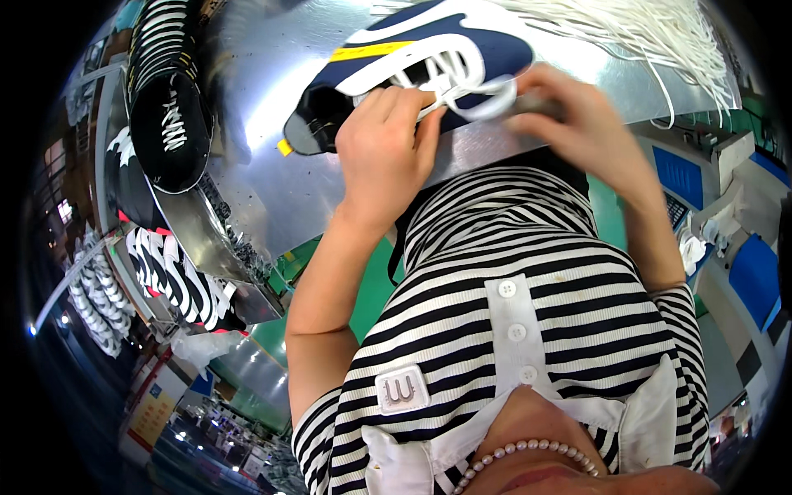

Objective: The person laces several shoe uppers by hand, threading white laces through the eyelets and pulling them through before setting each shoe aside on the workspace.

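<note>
A navy and white sneaker [503, 45] with a yellow stripe lies on the metal table, its dark collar and yellow heel tab toward the left. White shoelace [483, 106] runs through its eyelets and forms a loop beside the tongue. My left hand [384, 148] is closed in a pinch on the lace near the knot and covers part of the collar. My right hand [582, 124], slightly blurred, has thumb and forefinger curled at the loop's right end. A dark greyish thing [540, 107] shows between those fingers; its kind is unclear.
A bundle of loose white laces [635, 33] spreads over the metal table [264, 194] at the far right. Black shoes with white laces [171, 132] stand in a row along the left. Striped shoes [177, 280] sit lower on a rack there. Blue panels [755, 280] are at the right.
</note>
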The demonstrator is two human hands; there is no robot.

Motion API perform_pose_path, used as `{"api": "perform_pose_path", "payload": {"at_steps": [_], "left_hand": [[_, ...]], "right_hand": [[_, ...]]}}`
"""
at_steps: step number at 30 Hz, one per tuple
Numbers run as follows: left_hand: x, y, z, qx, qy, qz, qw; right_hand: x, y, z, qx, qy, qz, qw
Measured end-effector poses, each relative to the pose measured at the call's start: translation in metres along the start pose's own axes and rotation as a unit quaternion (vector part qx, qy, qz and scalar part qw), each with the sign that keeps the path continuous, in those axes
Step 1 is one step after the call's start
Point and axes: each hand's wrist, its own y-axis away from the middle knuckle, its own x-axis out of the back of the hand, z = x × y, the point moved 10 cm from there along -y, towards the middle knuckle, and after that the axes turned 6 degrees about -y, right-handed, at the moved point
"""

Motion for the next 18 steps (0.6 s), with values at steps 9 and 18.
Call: {"api": "perform_pose_path", "payload": {"at_steps": [9,18], "left_hand": [[0.01,0.012,0.015,-0.062,-0.037,0.032,0.997],[0.0,0.014,0.008,-0.049,0.023,0.005,0.999]], "right_hand": [[-0.048,-0.025,-0.092,0.279,0.276,0.026,0.919],[-0.049,-0.059,-0.048,0.113,-0.015,-0.076,0.991]]}}
